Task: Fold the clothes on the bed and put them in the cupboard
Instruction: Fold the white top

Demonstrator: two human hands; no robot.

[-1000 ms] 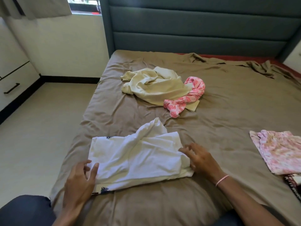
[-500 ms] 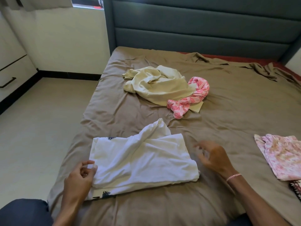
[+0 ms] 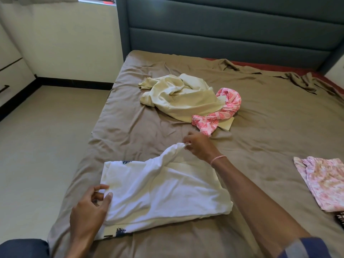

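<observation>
Your right hand (image 3: 202, 147) has its fingertips (image 3: 186, 144) closed in a pinch on the bunched end of a sleeve of the white garment (image 3: 163, 194). That end is lifted a little off the sheet, so the sleeve runs as a ridge from your fingers down to the body of the cloth. A pink bracelet (image 3: 218, 158) sits on that wrist.

Your left hand (image 3: 89, 209) is at the garment's opposite, left edge. The thumb (image 3: 108, 196) lies on top of the cloth and the other fingers curl in against the hem, so the hand holds that edge between them.

Between your two hands the white garment lies partly folded and mostly flat on the brown sheet (image 3: 260, 127). A dark leaf print shows at its far left corner and along the near hem, just beside your left wrist.

Just past your right fingertips, farther up the bed, lies a crumpled pink patterned cloth (image 3: 226, 108), touching a loose heap of cream fabric (image 3: 175, 101). Well off to the right of your right arm, a pink floral piece (image 3: 325, 185) lies flat near the frame edge, with a dark patterned scrap (image 3: 339, 219) at its near corner. Beyond everything stands the grey-green padded headboard (image 3: 223, 34). To the left of your left hand is pale floor (image 3: 41, 146), with a white drawer unit (image 3: 13, 75) at the far left.
</observation>
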